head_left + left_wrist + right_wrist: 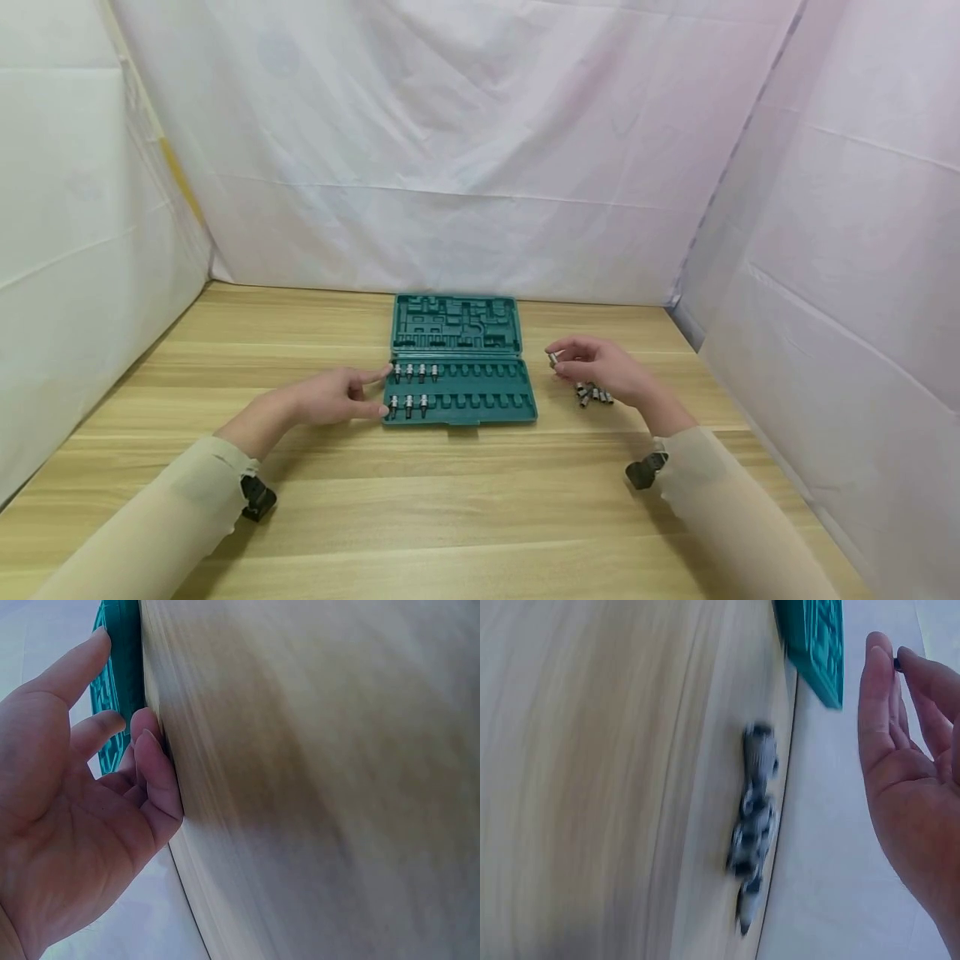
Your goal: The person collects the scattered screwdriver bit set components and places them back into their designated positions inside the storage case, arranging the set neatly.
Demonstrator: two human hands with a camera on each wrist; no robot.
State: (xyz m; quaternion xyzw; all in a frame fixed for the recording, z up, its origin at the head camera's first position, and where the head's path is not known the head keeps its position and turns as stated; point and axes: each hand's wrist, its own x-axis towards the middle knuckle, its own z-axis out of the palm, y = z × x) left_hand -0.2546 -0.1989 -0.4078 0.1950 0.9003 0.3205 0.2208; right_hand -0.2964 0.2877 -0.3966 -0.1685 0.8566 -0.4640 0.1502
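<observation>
A green plastic bit case lies unfolded on the table, its moulded lid at the back. Silver bit sockets with dark tips stand in the left slots of both rows. My left hand rests at the case's left edge, thumb and index finger touching it; the other fingers bend loosely in the left wrist view. Between right thumb and fingertips, my right hand pinches one bit socket, above the table to the right of the case. Only its dark end shows in the right wrist view.
A small pile of loose bit sockets lies under the right hand, blurred in the right wrist view. The wooden table is bounded by white cloth behind and at both sides.
</observation>
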